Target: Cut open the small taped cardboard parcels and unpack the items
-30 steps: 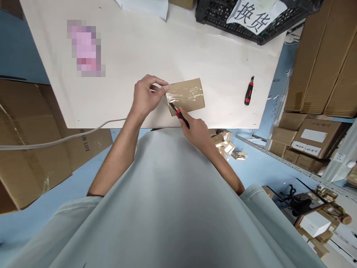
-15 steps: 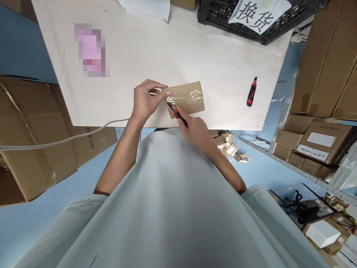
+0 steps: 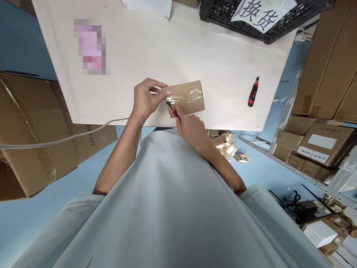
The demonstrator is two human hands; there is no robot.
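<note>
A small brown cardboard box (image 3: 188, 97) with shiny clear tape lies near the front edge of the white table. My left hand (image 3: 147, 97) grips its left end between thumb and fingers. In my right hand (image 3: 191, 128) is a black and red utility knife (image 3: 173, 110), its tip against the box's lower left corner, close to my left thumb. Most of the knife's handle is hidden by my fingers. A second red and black utility knife (image 3: 253, 92) lies on the table to the right.
A black plastic crate (image 3: 223, 22) with a paper sign stands at the back right. A blurred pink item (image 3: 92, 48) lies at the left. A grey cable (image 3: 69, 138) crosses the left front edge. Cardboard boxes (image 3: 318, 143) stand at the right, more at the left.
The knife and my right hand have shifted slightly, with less of the handle showing. My left hand and the box stay in place. The view has tilted slightly.
</note>
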